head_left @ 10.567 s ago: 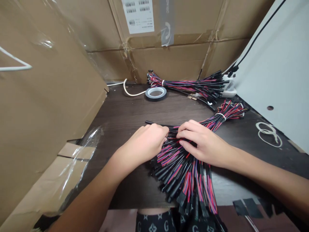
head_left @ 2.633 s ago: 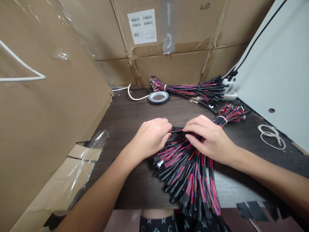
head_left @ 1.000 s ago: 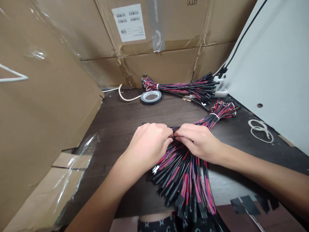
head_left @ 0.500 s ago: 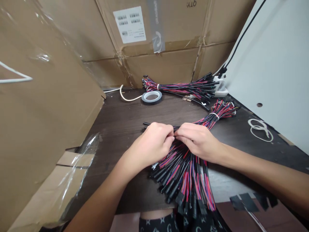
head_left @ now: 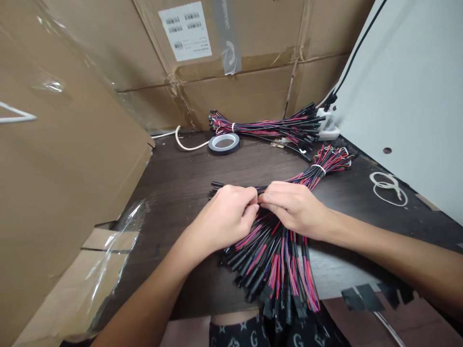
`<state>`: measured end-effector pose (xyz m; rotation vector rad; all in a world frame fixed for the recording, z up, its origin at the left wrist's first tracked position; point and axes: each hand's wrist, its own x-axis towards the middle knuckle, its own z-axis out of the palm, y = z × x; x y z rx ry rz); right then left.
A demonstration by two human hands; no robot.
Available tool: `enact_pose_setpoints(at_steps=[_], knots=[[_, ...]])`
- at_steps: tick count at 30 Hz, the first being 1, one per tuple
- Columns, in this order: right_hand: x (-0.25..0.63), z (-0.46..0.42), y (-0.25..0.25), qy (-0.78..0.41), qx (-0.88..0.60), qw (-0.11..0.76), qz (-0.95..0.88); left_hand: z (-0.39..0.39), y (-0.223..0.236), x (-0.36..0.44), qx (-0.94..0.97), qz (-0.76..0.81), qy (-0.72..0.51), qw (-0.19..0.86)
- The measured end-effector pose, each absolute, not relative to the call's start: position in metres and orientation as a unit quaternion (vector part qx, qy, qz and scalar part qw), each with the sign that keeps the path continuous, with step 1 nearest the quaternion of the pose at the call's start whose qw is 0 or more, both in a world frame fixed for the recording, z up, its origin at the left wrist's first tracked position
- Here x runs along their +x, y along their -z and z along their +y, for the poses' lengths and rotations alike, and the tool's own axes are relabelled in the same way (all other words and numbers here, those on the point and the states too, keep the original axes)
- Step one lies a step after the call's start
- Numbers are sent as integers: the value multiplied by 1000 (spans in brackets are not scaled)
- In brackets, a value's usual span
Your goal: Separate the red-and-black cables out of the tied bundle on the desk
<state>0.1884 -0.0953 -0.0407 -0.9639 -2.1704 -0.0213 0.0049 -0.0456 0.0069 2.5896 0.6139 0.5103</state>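
Observation:
A bundle of red, blue and black wire cables (head_left: 278, 270) fans out over the front of the dark table, with black connectors at the loose ends. A white tie (head_left: 319, 168) cinches it at the far right end. Over its middle, my left hand (head_left: 235, 212) and my right hand (head_left: 294, 207) meet fingertip to fingertip. Both are closed in a pinch, thumbs against fingers. Whatever sits between the fingertips is too small and covered to make out. Black cable ends poke out to the left behind my left hand.
Behind lies a second tied cable bundle (head_left: 267, 129), near a roll of black tape (head_left: 224, 152) and a white power socket block (head_left: 327, 126). Cut black tape pieces (head_left: 369, 297) stick to the front edge. A coiled white cord (head_left: 388, 188) lies right. Cardboard (head_left: 83, 144) walls the left and back.
The whole view has shifted slightly. Both hands keep the same pinch over the cable bundle, with hardly any movement of the fingers.

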Motion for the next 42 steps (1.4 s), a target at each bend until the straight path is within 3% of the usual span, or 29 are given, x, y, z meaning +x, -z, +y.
enact_pose_setpoints(at_steps=[12, 42], knots=[[189, -95, 39, -2, -418, 377, -826, -41, -2, 4, 912, 280, -196, 226], [190, -96, 38, -34, -429, 362, -827, -44, 0, 5, 942, 290, -128, 113]])
